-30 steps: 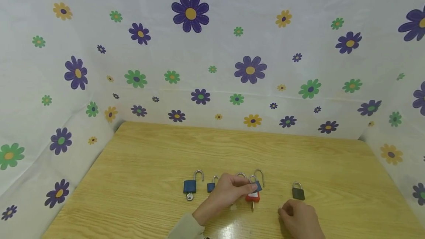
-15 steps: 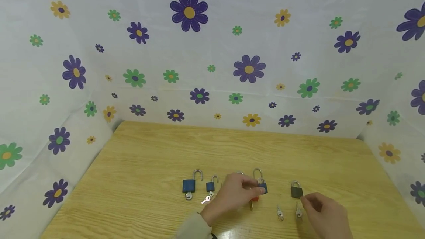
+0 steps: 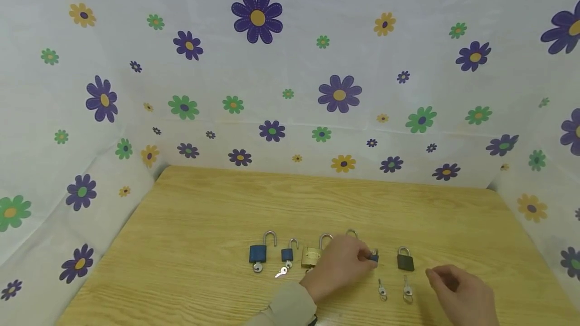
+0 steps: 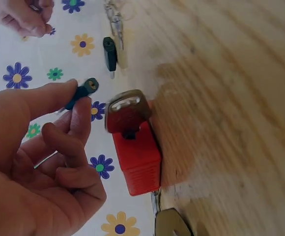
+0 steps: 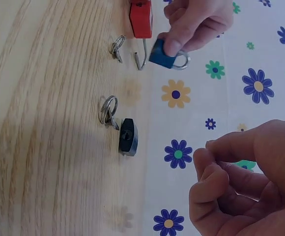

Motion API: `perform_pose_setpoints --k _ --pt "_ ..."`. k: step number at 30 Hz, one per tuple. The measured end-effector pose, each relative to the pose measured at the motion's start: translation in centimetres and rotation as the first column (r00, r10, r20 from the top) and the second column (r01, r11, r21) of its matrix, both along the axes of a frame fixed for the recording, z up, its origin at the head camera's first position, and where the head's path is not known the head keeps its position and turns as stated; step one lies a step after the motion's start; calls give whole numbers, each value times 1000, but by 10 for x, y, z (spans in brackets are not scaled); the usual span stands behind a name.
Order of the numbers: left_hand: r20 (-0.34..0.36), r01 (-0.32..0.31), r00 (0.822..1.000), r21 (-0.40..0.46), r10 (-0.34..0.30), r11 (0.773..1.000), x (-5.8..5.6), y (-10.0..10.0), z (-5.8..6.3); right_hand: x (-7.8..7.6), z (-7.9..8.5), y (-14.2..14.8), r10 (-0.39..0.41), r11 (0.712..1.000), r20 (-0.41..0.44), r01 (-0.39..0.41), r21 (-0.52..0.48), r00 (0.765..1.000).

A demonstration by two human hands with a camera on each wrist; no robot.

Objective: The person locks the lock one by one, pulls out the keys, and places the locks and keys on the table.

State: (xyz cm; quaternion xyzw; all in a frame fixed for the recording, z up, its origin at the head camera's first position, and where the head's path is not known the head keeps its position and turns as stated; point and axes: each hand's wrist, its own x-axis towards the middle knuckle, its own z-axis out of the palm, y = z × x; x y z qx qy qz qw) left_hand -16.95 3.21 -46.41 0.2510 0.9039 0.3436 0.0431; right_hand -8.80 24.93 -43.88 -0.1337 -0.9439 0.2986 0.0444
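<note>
Left hand [image 3: 340, 267]: lower part of the head frame, right of centre; grip pinching a small blue padlock [image 3: 373, 258] between thumb and forefinger, other fingers curled inward
Pinched lock: rectangular body, bright metal shackle; right of centre, low in the head frame, near top centre in the right wrist view; whether it touches the yellow-brown wood-grain bench [image 3: 204, 215], cannot tell
Right hand [image 3: 464, 293]: lower right of the head frame, grip loosely curled, holding nothing that shows; near the dark rectangular padlock [image 3: 405, 261] but apart from it
Dark padlock: lower right, both legs of its metal shackle down in the body
Loose keys: two silver metal sets with rings, one at left [image 3: 382, 292], one at right [image 3: 408, 291], below the dark padlock and pinched lock
Red lock: block-shaped red padlock [image 4: 138, 157], mid left wrist view, metal key [image 4: 128, 114] in its end; mostly behind the left hand in the head frame
Brass lock: gold-coloured rectangular padlock [image 3: 310, 256], shackle raised, partly covered by the left hand
Blue pair: larger blue rectangular padlock [image 3: 258, 254] and smaller one [image 3: 287, 254], lower centre, shackles raised, silver keys [image 3: 283, 271] at their bases
Backdrop: white flower-printed cloth [image 3: 290, 54], upper frame and both sides
</note>
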Motion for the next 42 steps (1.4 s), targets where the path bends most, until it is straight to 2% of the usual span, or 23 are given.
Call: perform_pose_setpoints --k 3,6,15,25,29,35,40,42 --pt "-110 9 994 -76 -17 997 -1 6 -1 0 -1 2 7 1000 10 -6 -5 1000" --pt "-147 -5 989 -113 -12 994 -3 10 -4 0 -2 3 16 1000 15 -16 -9 1000" --pt "-89 -102 992 -148 90 984 -9 20 -10 0 -2 4 39 999 -6 -39 8 999" --pt "-179 -150 978 -224 110 963 -9 31 -10 0 -3 1 29 1000 21 -28 -8 999" --pt "-204 -136 975 -207 93 969 -7 32 -11 2 -4 2 22 1000 15 -22 -15 1000" --pt "-167 -127 981 -178 97 976 -5 34 -10 2 -5 3 42 999 35 -41 -34 999" --pt "-176 -134 979 -184 102 974 -4 34 -9 2 -6 4 47 999 41 -46 -28 998" --pt "-153 -128 983 -185 100 974 -4 33 -9 3 -7 4 47 999 39 -46 -30 998"
